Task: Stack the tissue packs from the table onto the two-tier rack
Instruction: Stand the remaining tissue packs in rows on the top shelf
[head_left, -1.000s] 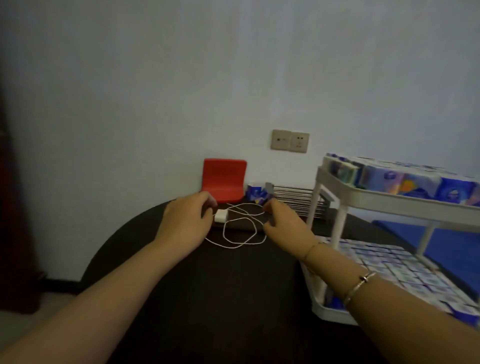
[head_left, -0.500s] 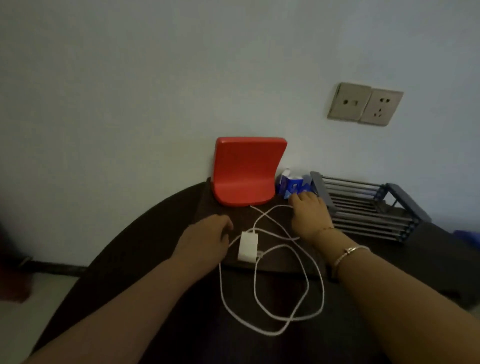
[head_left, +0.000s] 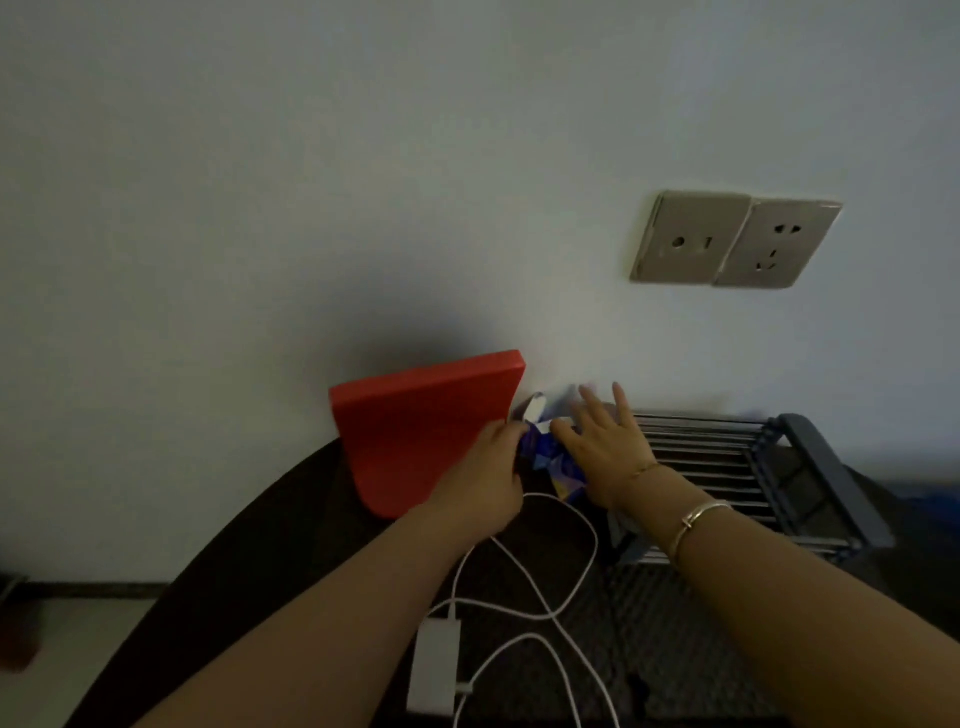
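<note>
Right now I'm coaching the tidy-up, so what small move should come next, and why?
Probably close both hands on the blue tissue pack and lift it out. The left hand already touches its near side, the right hand lies spread over it, and it sits wedged between the red stand and the grey rack.

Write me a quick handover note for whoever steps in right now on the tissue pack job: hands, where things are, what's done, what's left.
Left hand: grips the blue tissue pack at the table's back edge, by the red stand.
Right hand: fingers spread, on the same pack, not closed round it.
Pack sits between the stand and the grey slatted rack; charger and cable lie in front.
Two-tier rack: out of view, so progress there is unknown.
Left: lift this pack out and stack it.
</note>
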